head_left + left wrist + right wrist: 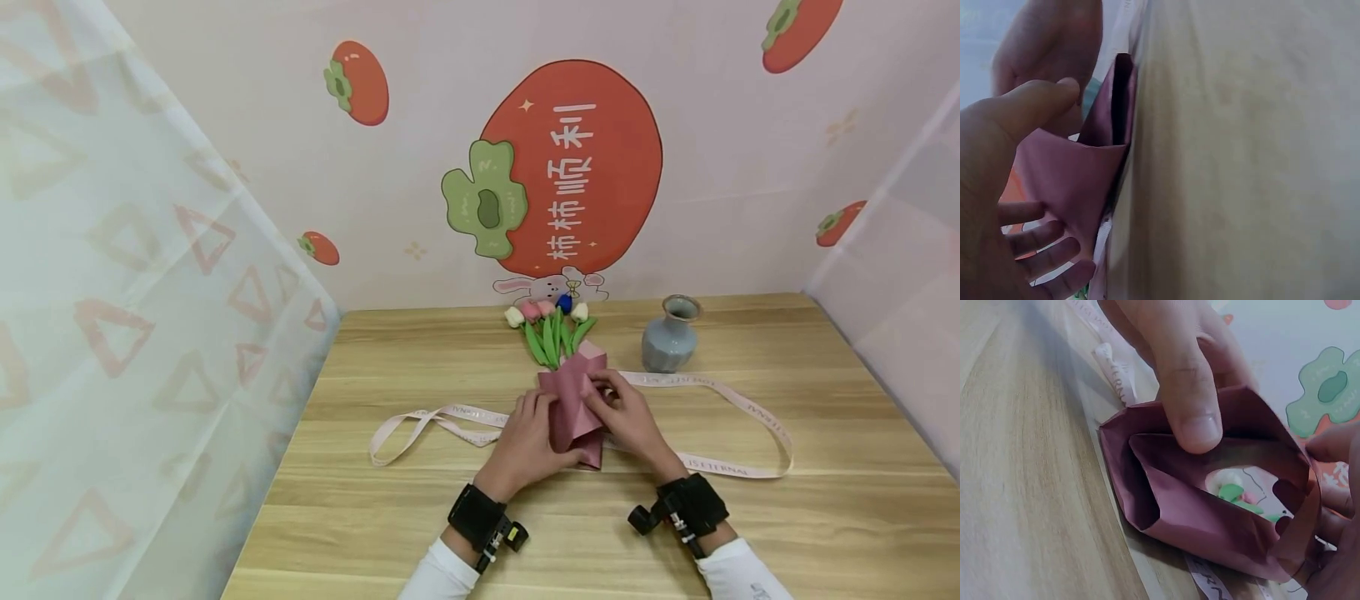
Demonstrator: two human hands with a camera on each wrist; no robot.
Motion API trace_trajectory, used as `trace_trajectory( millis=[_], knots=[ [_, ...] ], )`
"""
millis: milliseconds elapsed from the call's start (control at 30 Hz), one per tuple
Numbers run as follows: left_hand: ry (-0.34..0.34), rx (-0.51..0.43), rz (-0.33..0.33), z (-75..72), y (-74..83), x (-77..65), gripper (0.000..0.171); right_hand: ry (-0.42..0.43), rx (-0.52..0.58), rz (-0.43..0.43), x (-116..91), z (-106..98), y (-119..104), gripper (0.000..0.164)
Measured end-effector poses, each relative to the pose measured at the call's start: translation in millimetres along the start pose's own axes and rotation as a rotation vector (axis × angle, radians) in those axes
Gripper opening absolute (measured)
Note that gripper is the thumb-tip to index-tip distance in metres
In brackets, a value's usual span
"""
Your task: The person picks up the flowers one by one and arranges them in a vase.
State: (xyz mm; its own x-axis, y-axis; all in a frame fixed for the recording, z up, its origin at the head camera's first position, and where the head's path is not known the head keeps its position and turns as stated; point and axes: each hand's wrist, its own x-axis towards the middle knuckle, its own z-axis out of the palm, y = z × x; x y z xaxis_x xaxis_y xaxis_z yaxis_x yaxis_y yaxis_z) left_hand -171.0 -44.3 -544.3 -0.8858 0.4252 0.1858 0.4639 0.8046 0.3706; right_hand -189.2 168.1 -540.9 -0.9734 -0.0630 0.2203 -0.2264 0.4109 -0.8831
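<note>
A small bouquet of tulips [551,321] in white, pink and blue, with green leaves, lies on the table in mauve wrapping paper [567,385]. My left hand [528,442] holds the wrap along its left side. Its thumb [1197,428] hooks over the lower edge of the paper in the right wrist view. From the right, my right hand [626,414] pinches the paper's overlapping flap, fingertips on its edge. The wrap's open bottom [1147,487] faces the right wrist view, and a bit of white and green shows through it. A pale pink lettered ribbon [738,471] runs beneath the wrap.
The ribbon loops out to both sides on the wooden table [360,517]. A grey-blue vase [669,340] stands behind the right hand, near the ribbon. A printed cloth backdrop [405,183] rises along the table's back edge, with more cloth at both sides.
</note>
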Motion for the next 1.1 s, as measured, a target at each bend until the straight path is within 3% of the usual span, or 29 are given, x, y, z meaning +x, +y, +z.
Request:
trace_trajectory(
  millis=[100,233,400,567,833,933,1100],
  knots=[
    [0.048,-0.027,-0.007,0.7,0.2,-2.0,0.086,-0.023,0.032,-0.008,-0.1,2.2,-1.1,0.033],
    [0.078,-0.142,-0.056,-0.6,-0.4,-4.1,0.073,-0.054,0.055,-0.004,-1.6,3.6,-2.6,0.037],
    [0.071,-0.253,-0.112,-2.9,-2.3,-6.2,0.075,-0.076,0.051,-0.029,-3.5,5.4,-2.2,0.041],
    [0.09,-0.3,-0.158,-6.1,-1.1,-7.0,0.069,-0.083,0.005,-0.069,-3.2,8.5,0.3,0.043],
    [0.21,-0.247,-0.168,-13.0,-5.2,-6.2,0.072,-0.09,-0.044,-0.117,-4.5,11.8,3.6,0.045],
    [0.247,-0.22,-0.163,-14.0,-8.6,-5.7,0.082,-0.103,-0.024,-0.161,-4.0,12.7,6.0,0.041],
    [0.369,-0.137,-0.101,-15.8,-13.6,-6.2,0.099,-0.125,-0.047,-0.201,-2.4,13.9,6.9,0.039]
  ],
)
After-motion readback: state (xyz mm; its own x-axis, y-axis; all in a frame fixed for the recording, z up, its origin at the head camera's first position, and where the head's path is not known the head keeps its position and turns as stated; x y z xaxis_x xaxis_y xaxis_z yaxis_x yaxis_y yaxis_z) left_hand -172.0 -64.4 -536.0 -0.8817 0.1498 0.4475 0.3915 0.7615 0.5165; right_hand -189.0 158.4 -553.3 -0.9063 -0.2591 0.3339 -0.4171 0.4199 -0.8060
